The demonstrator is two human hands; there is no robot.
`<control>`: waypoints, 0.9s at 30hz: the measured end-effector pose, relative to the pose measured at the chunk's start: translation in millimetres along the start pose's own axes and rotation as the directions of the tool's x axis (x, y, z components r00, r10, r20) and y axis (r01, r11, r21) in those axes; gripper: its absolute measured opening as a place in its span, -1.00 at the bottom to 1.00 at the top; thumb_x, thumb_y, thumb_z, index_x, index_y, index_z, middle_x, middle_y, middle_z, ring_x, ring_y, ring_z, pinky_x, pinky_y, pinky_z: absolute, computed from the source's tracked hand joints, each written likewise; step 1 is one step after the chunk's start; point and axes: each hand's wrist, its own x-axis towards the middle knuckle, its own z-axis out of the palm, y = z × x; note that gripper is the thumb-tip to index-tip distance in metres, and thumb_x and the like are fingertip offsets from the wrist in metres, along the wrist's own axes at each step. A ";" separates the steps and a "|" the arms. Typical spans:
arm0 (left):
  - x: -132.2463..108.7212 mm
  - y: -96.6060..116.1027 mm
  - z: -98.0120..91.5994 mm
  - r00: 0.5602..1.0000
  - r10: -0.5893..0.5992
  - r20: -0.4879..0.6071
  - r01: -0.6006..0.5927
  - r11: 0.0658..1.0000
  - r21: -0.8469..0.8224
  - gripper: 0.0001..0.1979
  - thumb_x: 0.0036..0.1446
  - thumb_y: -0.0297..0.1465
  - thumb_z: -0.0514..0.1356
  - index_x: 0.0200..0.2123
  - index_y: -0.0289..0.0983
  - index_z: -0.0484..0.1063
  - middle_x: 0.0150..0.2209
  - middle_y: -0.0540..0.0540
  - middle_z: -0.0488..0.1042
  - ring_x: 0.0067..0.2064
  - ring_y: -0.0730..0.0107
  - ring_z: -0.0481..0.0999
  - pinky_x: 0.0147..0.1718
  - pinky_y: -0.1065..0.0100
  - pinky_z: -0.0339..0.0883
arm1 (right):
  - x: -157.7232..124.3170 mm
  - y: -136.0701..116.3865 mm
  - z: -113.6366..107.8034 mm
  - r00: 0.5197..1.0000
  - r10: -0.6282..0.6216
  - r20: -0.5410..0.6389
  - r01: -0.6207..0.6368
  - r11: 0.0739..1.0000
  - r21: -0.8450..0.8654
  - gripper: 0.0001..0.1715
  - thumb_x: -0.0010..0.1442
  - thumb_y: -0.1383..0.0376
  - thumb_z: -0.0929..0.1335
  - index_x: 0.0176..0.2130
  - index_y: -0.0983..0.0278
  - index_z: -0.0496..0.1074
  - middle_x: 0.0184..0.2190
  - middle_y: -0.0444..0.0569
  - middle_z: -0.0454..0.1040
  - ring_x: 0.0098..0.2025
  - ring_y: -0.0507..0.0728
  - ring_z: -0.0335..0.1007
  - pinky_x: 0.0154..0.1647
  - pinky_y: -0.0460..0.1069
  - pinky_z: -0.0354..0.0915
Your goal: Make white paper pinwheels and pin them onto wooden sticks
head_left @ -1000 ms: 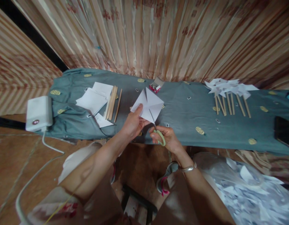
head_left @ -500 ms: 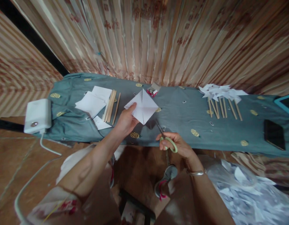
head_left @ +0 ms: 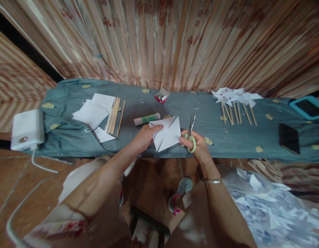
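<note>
My left hand (head_left: 145, 138) pinches a square sheet of white paper (head_left: 167, 135), thumb on top, above the front part of the table. Slits run in from the sheet's corners toward its middle. My right hand (head_left: 200, 146) is closed around the green handles of a pair of scissors (head_left: 191, 124), whose blades point away from me. Its fingertips meet the right edge of the paper. Just behind the sheet lies a white and green glue stick (head_left: 147, 119). Beyond it stands a small open red box (head_left: 160, 99) with tiny metallic pieces.
Left on the cloth-covered table (head_left: 138, 103) lie white paper sheets (head_left: 90, 113), wooden sticks (head_left: 114, 117) and a white corded box (head_left: 28, 129). Paper pinwheels (head_left: 234, 96) on sticks, a black phone (head_left: 289, 138) and a blue-framed device (head_left: 308, 107) lie right. A bag of paper pieces (head_left: 273, 206) stands below.
The paper has turned and come lower and to the right, uncovering the glue stick. The scissors now point away from me, and my right fingers have reached the paper's edge. The view has shifted slightly.
</note>
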 end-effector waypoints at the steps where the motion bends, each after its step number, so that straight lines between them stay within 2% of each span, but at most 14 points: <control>1: 0.8 0.4 -0.1 1.000 0.003 0.001 -0.003 1.000 0.014 -0.87 -0.13 -0.40 0.36 -0.49 -0.36 0.56 -0.52 -0.10 0.58 -0.51 0.34 0.49 -0.47 0.40 0.33 | -0.1 -1.2 -1.6 1.000 0.009 0.021 -0.009 1.000 -0.014 -0.55 -0.24 0.09 0.58 -0.37 0.24 0.48 -0.61 -0.23 0.42 -0.56 -0.03 0.28 -0.52 -0.10 0.21; 7: 6.7 -1.0 -5.1 0.999 0.050 -0.004 -0.049 0.991 0.124 -0.87 -0.12 -0.41 0.38 -0.51 -0.37 0.55 -0.56 -0.06 0.54 -0.56 0.40 0.43 -0.49 0.40 0.24 | -3.9 -9.8 -1.2 0.983 0.079 0.163 -0.063 0.993 -0.105 -0.57 -0.25 0.05 0.57 -0.54 0.26 0.43 -0.68 -0.20 0.42 -0.65 -0.05 0.23 -0.60 -0.11 0.18; 10: 7.4 -0.1 -4.3 0.997 0.070 0.006 -0.071 0.990 0.124 -0.85 -0.09 -0.39 0.39 -0.50 -0.38 0.55 -0.54 -0.07 0.54 -0.54 0.38 0.45 -0.45 0.39 0.28 | -5.3 -10.3 4.7 0.979 0.079 0.185 -0.059 0.992 -0.110 -0.57 -0.24 0.04 0.57 -0.59 0.26 0.40 -0.70 -0.19 0.42 -0.66 -0.05 0.22 -0.61 -0.12 0.18; 12: 5.5 2.1 -0.1 0.998 0.052 0.029 -0.054 0.997 0.062 -0.82 -0.01 -0.34 0.34 -0.42 -0.38 0.57 -0.51 -0.11 0.57 -0.47 0.29 0.52 -0.38 0.34 0.35 | -5.0 -7.9 9.7 0.984 0.069 0.162 -0.056 0.995 -0.085 -0.58 -0.23 0.04 0.56 -0.59 0.25 0.40 -0.70 -0.19 0.42 -0.65 -0.04 0.23 -0.61 -0.11 0.19; 15: 0.0 6.7 8.5 0.996 0.007 0.085 0.003 0.993 -0.114 -0.74 0.12 -0.28 0.23 -0.25 -0.37 0.56 -0.38 -0.18 0.61 -0.26 0.12 0.60 -0.22 0.22 0.45 | -3.0 -2.2 17.9 0.997 0.039 0.070 -0.041 0.999 0.016 -0.60 -0.21 0.07 0.55 -0.58 0.24 0.38 -0.70 -0.20 0.41 -0.65 -0.05 0.23 -0.61 -0.12 0.18; 19: -5.3 12.3 14.3 0.992 0.010 0.123 0.023 0.965 -0.261 -0.70 0.17 -0.27 0.18 -0.11 -0.31 0.52 -0.20 -0.19 0.62 -0.05 0.06 0.58 -0.04 0.14 0.44 | 0.5 0.4 27.2 0.999 0.026 -0.024 -0.021 0.982 0.187 -0.67 -0.17 0.14 0.53 -0.55 0.25 0.38 -0.70 -0.22 0.40 -0.65 -0.06 0.20 -0.60 -0.13 0.14; 23: -6.0 15.0 12.5 0.993 -0.007 0.116 0.038 0.962 -0.269 -0.68 0.16 -0.23 0.19 -0.10 -0.29 0.51 -0.14 -0.19 0.61 0.00 0.08 0.56 0.02 0.12 0.41 | 3.7 -5.7 30.7 0.998 0.016 -0.056 0.002 0.951 0.309 -0.67 -0.19 0.20 0.53 -0.63 0.26 0.34 -0.72 -0.23 0.34 -0.64 -0.08 0.18 -0.59 -0.13 0.12; 27: -6.9 8.8 12.5 0.990 -0.024 0.141 0.062 0.961 -0.270 -0.74 0.12 -0.31 0.25 -0.14 -0.30 0.50 -0.18 -0.17 0.61 -0.07 0.17 0.59 0.08 0.11 0.36 | 6.8 -8.2 35.1 0.995 0.038 -0.094 0.003 0.916 0.401 -0.65 -0.17 0.23 0.53 -0.62 0.24 0.30 -0.71 -0.24 0.31 -0.63 -0.08 0.16 -0.59 -0.13 0.12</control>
